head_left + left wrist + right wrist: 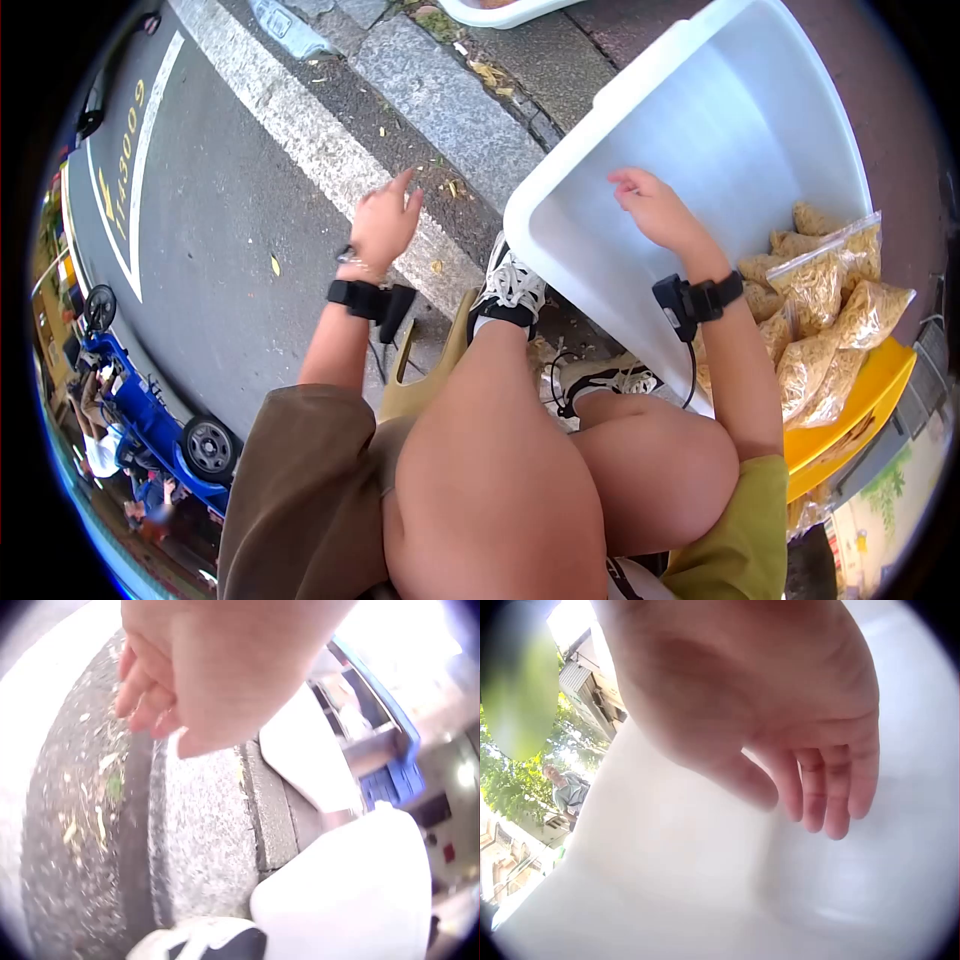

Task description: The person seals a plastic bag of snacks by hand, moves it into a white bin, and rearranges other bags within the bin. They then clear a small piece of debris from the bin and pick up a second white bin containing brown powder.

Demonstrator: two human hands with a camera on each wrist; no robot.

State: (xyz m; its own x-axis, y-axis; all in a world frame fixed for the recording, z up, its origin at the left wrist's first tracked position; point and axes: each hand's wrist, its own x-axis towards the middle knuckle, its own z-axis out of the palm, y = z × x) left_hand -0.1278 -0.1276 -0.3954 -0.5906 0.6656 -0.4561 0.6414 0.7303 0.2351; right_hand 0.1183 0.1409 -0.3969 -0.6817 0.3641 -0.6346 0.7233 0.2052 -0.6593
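Observation:
My left hand (384, 225) hovers over the roadside by the painted white line, its fingers loosely bent and holding nothing. Over the large white plastic tub (690, 150) is my right hand (655, 207), also without anything in it; in the right wrist view its fingers (838, 791) hang relaxed against the pale tub wall. Clear zip bags of light brown, shredded-looking food (815, 285) are piled at the tub's near right end, beside my right forearm. The tub stands tilted in the head view, with its rim (530, 190) near my shoe.
A yellow crate (850, 420) sits under the bags. The stone kerb (440, 100) runs along the tub's left, with a crumpled plastic bottle (290, 30) beside it. Another white tub (505, 10) shows at the top. A blue three-wheeled vehicle (150, 400) and people are at far left.

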